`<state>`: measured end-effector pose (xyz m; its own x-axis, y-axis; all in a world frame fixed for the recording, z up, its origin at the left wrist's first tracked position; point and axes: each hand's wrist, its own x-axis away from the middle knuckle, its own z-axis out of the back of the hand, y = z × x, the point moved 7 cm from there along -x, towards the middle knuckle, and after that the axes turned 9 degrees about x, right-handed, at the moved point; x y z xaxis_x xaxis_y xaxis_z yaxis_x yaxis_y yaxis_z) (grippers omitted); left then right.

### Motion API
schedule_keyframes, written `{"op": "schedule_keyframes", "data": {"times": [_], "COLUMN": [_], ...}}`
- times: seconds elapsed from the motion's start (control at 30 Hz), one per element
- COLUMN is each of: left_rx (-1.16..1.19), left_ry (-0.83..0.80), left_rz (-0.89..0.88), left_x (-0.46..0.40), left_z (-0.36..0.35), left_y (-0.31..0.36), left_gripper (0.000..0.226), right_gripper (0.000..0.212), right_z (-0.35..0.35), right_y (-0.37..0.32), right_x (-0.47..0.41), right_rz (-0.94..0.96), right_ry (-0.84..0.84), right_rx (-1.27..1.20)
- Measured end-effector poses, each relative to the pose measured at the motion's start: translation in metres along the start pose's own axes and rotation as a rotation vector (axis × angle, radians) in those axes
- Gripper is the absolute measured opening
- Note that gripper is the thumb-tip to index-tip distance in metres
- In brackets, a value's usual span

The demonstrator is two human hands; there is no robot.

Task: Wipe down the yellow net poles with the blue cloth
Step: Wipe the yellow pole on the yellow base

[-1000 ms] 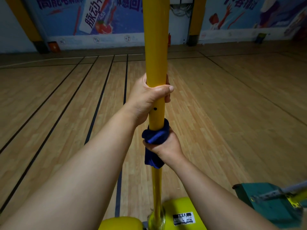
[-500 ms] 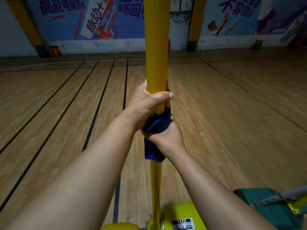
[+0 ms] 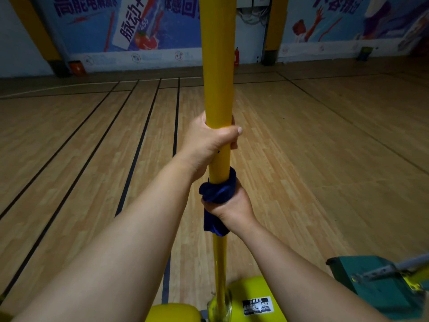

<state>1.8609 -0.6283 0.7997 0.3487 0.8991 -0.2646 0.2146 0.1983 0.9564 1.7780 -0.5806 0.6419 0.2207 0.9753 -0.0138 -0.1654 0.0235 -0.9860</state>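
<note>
A yellow net pole [image 3: 217, 66] stands upright in the middle of the head view, thick above and thinner below. My left hand [image 3: 210, 141] grips the thick part, thumb across its front. Just under it my right hand [image 3: 228, 209] holds the dark blue cloth [image 3: 218, 191] wrapped round the pole where the thick section ends. A tail of the cloth hangs below my fist. The pole runs down into a yellow base [image 3: 253, 296] at the bottom edge.
The wooden court floor [image 3: 325, 147] with dark lines spreads all around. A green block with a grey bar [image 3: 376, 277] sits at the lower right, close to my right forearm. Padded yellow wall posts [image 3: 271, 29] and blue banners line the far wall.
My right hand slid the cloth up until it touched my left hand, then back down to the end of the thick section. My left hand kept its grip in place.
</note>
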Motion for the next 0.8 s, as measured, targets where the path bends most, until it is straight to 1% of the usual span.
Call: {"op": "schedule_keyframes", "data": {"times": [0.07,0.13,0.3,0.37,0.47,0.57,0.63,0.8], "left_rx": [-0.023,0.006,-0.003,0.006,0.03,0.047,0.05,0.05], "left_ry": [0.034,0.061,0.026,0.016,0.013,0.01,0.013,-0.007], "left_rz": [0.039,0.055,0.072,0.076,0.074,0.082,0.077,0.073], "left_x": [0.008,0.011,0.011,0.013,0.015,0.016,0.018,0.021], "left_z": [0.0,0.001,0.004,0.005,0.004,0.002,0.001,-0.001], "left_y": [-0.013,-0.019,-0.017,-0.017,-0.016,-0.016,-0.015,-0.015], "left_gripper": [0.035,0.037,0.037,0.038,0.037,0.039,0.038,0.041], "right_gripper": [0.06,0.059,0.059,0.062,0.066,0.073,0.074,0.07], "right_z": [-0.001,-0.004,-0.006,-0.005,0.001,0.006,0.007,0.008], "right_y": [0.008,0.015,0.021,0.012,-0.015,-0.041,-0.044,-0.028], "right_x": [0.001,0.002,0.006,0.008,0.006,0.002,0.001,0.002], "right_rz": [-0.026,-0.052,-0.118,-0.09,0.011,0.104,0.129,0.147], "right_ry": [0.004,-0.009,-0.005,0.016,0.045,0.028,0.012,0.055], "right_rx": [0.059,0.055,-0.016,0.021,0.046,0.051,0.067,0.125]}}
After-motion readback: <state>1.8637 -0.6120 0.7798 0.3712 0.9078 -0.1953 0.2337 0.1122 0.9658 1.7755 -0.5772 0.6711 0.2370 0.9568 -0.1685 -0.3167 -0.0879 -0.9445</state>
